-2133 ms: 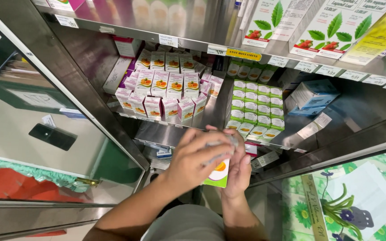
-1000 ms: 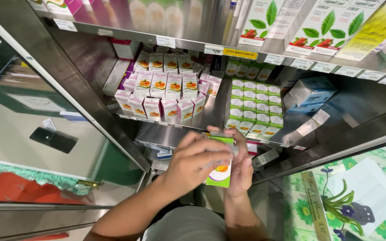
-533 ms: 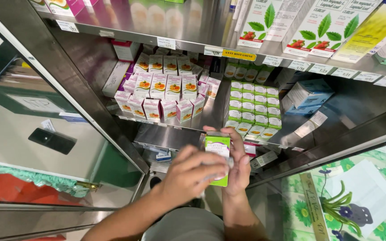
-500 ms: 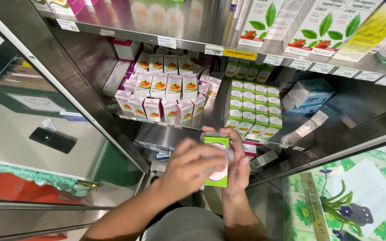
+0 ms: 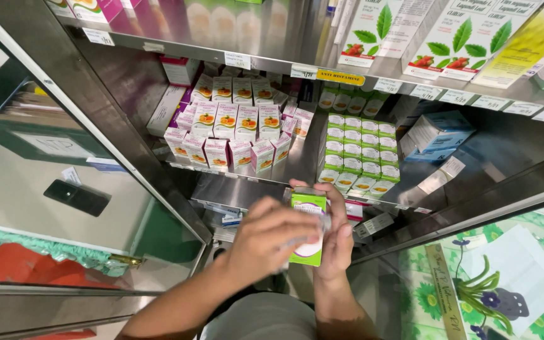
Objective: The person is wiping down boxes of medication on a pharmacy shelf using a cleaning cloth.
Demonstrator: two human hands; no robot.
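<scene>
A small green box (image 5: pixel 308 204) with a white and orange front stands upright in front of a steel shelf (image 5: pixel 221 187). My right hand (image 5: pixel 339 247) grips it from behind and from the right, fingertips curled over its top. My left hand (image 5: pixel 262 236) lies across the box's front and presses a pale cloth (image 5: pixel 298 244) against it. The lower half of the box is hidden by my left fingers.
Rows of pink-and-white boxes (image 5: pixel 234 132) and small green-and-white boxes (image 5: pixel 360 148) fill the shelf behind, with blue boxes (image 5: pixel 439 132) to the right. Tall leaf-printed cartons (image 5: pixel 473 38) stand on the shelf above. A glass door (image 5: pixel 51 182) is at left, and a white paper (image 5: pixel 524 271) lies on a floral cover at right.
My left hand has slid down from the top of the box to its lower front, uncovering the green top. The box has stayed at about the same place.
</scene>
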